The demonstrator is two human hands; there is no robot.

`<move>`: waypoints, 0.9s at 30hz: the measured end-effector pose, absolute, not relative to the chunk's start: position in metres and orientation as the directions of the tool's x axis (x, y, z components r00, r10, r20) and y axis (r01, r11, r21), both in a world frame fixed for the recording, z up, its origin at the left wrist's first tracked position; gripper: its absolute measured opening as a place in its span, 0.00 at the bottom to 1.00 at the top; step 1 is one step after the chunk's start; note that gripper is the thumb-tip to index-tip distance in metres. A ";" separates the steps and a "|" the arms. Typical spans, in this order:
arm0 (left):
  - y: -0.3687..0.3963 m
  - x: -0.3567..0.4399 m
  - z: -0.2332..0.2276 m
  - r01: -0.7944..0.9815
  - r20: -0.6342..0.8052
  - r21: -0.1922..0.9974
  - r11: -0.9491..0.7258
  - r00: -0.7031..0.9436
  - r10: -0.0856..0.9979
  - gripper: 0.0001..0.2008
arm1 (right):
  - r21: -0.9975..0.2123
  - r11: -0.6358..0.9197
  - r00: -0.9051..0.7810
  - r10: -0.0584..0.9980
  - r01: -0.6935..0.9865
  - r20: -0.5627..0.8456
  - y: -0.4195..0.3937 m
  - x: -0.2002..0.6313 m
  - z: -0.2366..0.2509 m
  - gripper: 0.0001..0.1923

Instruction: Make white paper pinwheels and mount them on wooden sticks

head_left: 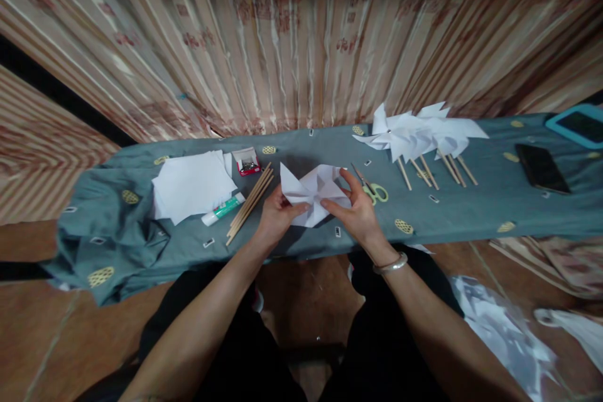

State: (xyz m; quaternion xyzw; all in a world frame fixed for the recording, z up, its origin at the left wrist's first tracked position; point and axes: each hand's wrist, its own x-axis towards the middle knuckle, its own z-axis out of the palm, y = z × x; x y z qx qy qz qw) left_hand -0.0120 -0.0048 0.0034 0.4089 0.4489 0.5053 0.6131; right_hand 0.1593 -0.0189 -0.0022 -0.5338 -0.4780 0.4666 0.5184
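matt white paper pinwheel [313,193]; grey cloth table cover [471,207]; wooden sticks [249,204]

A grey-blue cloth with small yellow oval motifs [471,207] covers the desk at mid-frame. White folded paper [313,191] lies at centre, white paper sheets [191,185] at left. The glue stick [222,208] is white and green, the scissors' handles [377,193] yellow. Across the top hangs a beige curtain with reddish-brown print [282,31].

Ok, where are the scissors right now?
In the head view the scissors lie on the grey cloth, just right of the right hand and left of the finished pinwheels.
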 end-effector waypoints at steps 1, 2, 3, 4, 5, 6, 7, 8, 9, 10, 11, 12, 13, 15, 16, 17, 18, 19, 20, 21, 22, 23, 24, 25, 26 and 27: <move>-0.004 -0.011 0.003 -0.259 -0.129 0.955 0.145 0.079 0.988 0.25 | -1.000 -0.008 0.107 0.994 0.027 -0.005 -0.019 0.158 -0.002 0.50; -0.003 -0.010 0.002 -0.263 -0.118 0.956 0.133 0.071 0.990 0.25 | -1.000 -0.007 0.104 0.995 0.028 -0.004 -0.020 0.157 -0.003 0.50; -0.003 -0.009 0.002 -0.261 -0.106 0.958 0.118 0.062 0.992 0.25 | -0.999 -0.006 0.099 0.995 0.033 -0.002 -0.020 0.156 -0.003 0.50; -0.003 -0.008 0.002 -0.254 -0.093 0.962 0.104 0.052 0.994 0.25 | -0.999 -0.004 0.093 0.996 0.041 0.000 -0.021 0.155 -0.002 0.49; -0.003 -0.008 0.002 -0.242 -0.083 0.966 0.091 0.043 0.996 0.24 | -0.999 -0.002 0.090 0.996 0.052 0.002 -0.022 0.153 -0.002 0.48; -0.003 -0.008 0.002 -0.228 -0.076 0.970 0.083 0.038 0.996 0.22 | -0.998 -0.003 0.089 0.996 0.066 0.003 -0.023 0.152 -0.001 0.48; -0.003 -0.008 0.003 -0.214 -0.073 0.974 0.079 0.035 0.997 0.22 | -0.997 -0.004 0.089 0.996 0.082 0.003 -0.024 0.151 0.000 0.47; -0.003 -0.008 0.003 -0.199 -0.072 0.977 0.077 0.032 0.997 0.21 | -0.995 -0.003 0.090 0.996 0.101 0.006 -0.025 0.150 0.001 0.46; -0.003 -0.008 0.003 -0.185 -0.072 0.980 0.075 0.027 0.997 0.21 | -0.992 -0.001 0.093 0.996 0.123 0.011 -0.026 0.149 0.002 0.46; -0.003 -0.008 0.003 -0.171 -0.070 0.983 0.073 0.023 0.997 0.21 | -0.989 0.002 0.096 0.995 0.149 0.016 -0.027 0.148 0.003 0.45; -0.003 -0.009 0.003 -0.157 -0.066 0.985 0.067 0.016 0.998 0.21 | -0.985 0.004 0.099 0.995 0.173 0.022 -0.028 0.148 0.004 0.45; -0.002 -0.009 0.002 -0.147 -0.058 0.987 0.059 0.009 0.998 0.21 | -0.981 0.007 0.100 0.995 0.193 0.027 -0.029 0.147 0.005 0.45; -0.002 -0.010 0.002 -0.143 -0.049 0.989 0.049 0.004 0.999 0.21 | -0.978 0.010 0.097 0.995 0.208 0.031 -0.030 0.147 0.005 0.44; -0.001 -0.011 0.002 -0.147 -0.033 0.989 0.031 -0.007 0.999 0.20 | -0.975 0.014 0.081 0.996 0.220 0.033 -0.031 0.147 0.006 0.44; 0.000 -0.011 0.003 -0.150 -0.029 0.988 0.027 -0.014 0.999 0.20 | -0.974 0.016 0.071 0.997 0.227 0.033 -0.032 0.147 0.006 0.44; 0.000 -0.011 0.004 -0.153 -0.028 0.988 0.025 -0.021 0.999 0.20 | -0.971 0.017 0.062 0.998 0.236 0.033 -0.032 0.147 0.006 0.45; 0.000 -0.011 0.004 -0.157 -0.030 0.987 0.025 -0.027 0.999 0.19 | -0.969 0.018 0.056 0.998 0.248 0.033 -0.033 0.147 0.007 0.45; 0.000 -0.011 0.005 -0.162 -0.029 0.987 0.024 -0.034 0.999 0.19 | -0.966 0.018 0.053 0.998 0.258 0.033 -0.034 0.147 0.007 0.45; 0.000 -0.011 0.006 -0.169 -0.026 0.985 0.019 -0.039 0.999 0.19 | -0.964 0.021 0.051 0.998 0.265 0.036 -0.034 0.147 0.007 0.45; 0.001 -0.012 0.006 -0.178 -0.021 0.984 0.013 -0.045 0.999 0.19 | -0.963 0.028 0.045 0.998 0.266 0.041 -0.035 0.147 0.007 0.45; 0.001 -0.013 0.007 -0.186 -0.019 0.982 0.009 -0.052 0.998 0.20 | -0.964 0.037 0.038 0.998 0.263 0.049 -0.035 0.148 0.006 0.45; 0.002 -0.015 0.006 -0.191 -0.020 0.982 0.008 -0.064 0.998 0.20 | -0.964 0.049 0.032 0.998 0.261 0.059 -0.036 0.148 0.005 0.46; 0.004 -0.017 0.006 -0.191 -0.026 0.981 0.010 -0.081 0.996 0.20 | -0.963 0.063 0.031 0.997 0.263 0.074 -0.036 0.149 0.005 0.46; 0.006 -0.021 0.007 -0.191 -0.035 0.981 0.014 -0.108 0.993 0.21 | -0.959 0.080 0.034 0.995 0.271 0.092 -0.035 0.150 0.004 0.46; 0.009 -0.025 0.007 -0.194 -0.045 0.981 0.017 -0.141 0.989 0.23 | -0.954 0.097 0.041 0.993 0.284 0.113 -0.035 0.151 0.003 0.45; 0.012 -0.031 0.009 -0.201 -0.048 0.980 0.011 -0.182 0.982 0.24 | -0.948 0.112 0.050 0.990 0.298 0.133 -0.034 0.152 0.002 0.44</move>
